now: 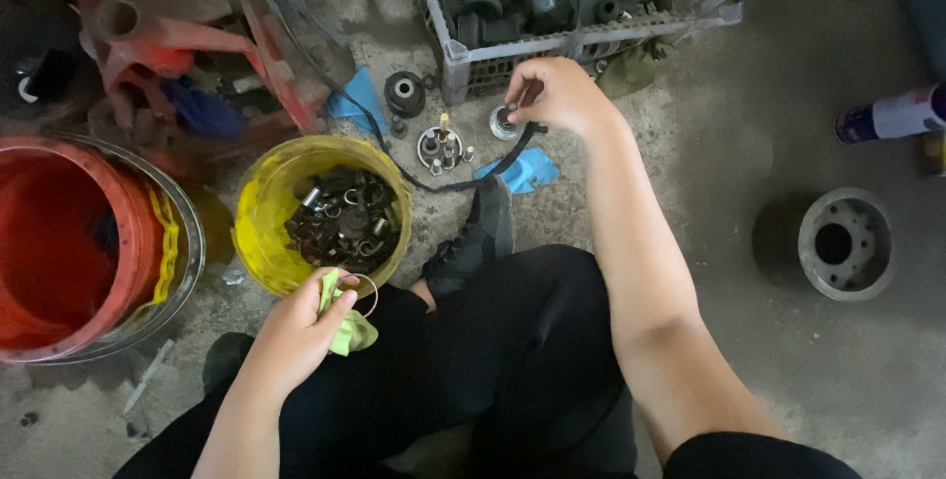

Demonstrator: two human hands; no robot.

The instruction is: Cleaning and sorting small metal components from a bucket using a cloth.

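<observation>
The small round metal part (pixel 506 123) lies on the concrete floor (pixel 749 144), just in front of the grey plastic crate (pixel 463 63) full of dark machine parts. The right hand (pixel 559 95) is directly over it, and its fingers (pixel 520 104) are curled down and touch the part's upper edge; I cannot tell if they already pinch it or only rest on it. The part is flat and lies with its hole facing up, so it has no long axis, and it sits slightly left of and below the fingertips. The left hand (pixel 301 326) is well apart, close to the body, closed around a thin metal ring (pixel 357 294) and a yellow-green cloth (pixel 347 326). This hand is just beside the yellow bucket (pixel 258 213), which holds many dark small parts. Between the bucket and the round part stands a small round dish with bolts (pixel 439 147), and a black cable (pixel 463 179) runs past it. A heavy grey hub (pixel 845 242) lies far on the right.
</observation>
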